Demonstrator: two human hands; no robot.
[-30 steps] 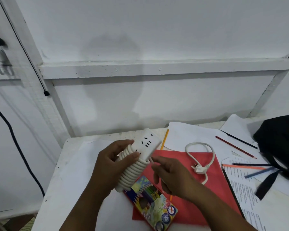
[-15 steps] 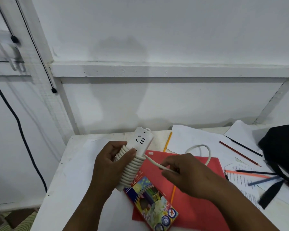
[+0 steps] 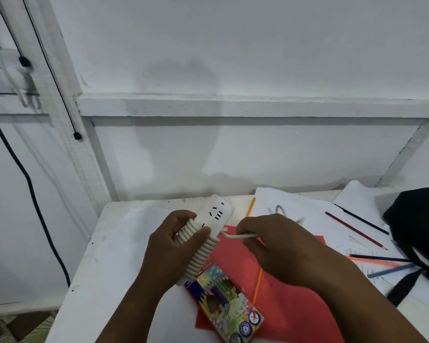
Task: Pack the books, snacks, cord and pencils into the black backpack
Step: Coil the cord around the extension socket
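My left hand (image 3: 170, 246) grips a white power strip (image 3: 214, 215) with its white cord (image 3: 198, 253) coiled many times around it. My right hand (image 3: 278, 246) pinches the free stretch of that cord just right of the strip and holds it taut. The cord's loose end whips blurred above my right hand. A colourful pencil box (image 3: 227, 302) lies on a red book (image 3: 290, 290) below my hands. Loose pencils (image 3: 356, 230) lie on the papers to the right. The black backpack (image 3: 417, 224) sits at the right edge, partly cut off.
A white table (image 3: 97, 276) stands against a white wall. White papers (image 3: 295, 209) cover its back right part. An orange pencil (image 3: 258, 283) lies across the red book. A black cable (image 3: 27, 184) hangs down the wall at left.
My right hand has taken the loose cord and pulled it tight to the right of the strip. The plug end has lifted off the red book.
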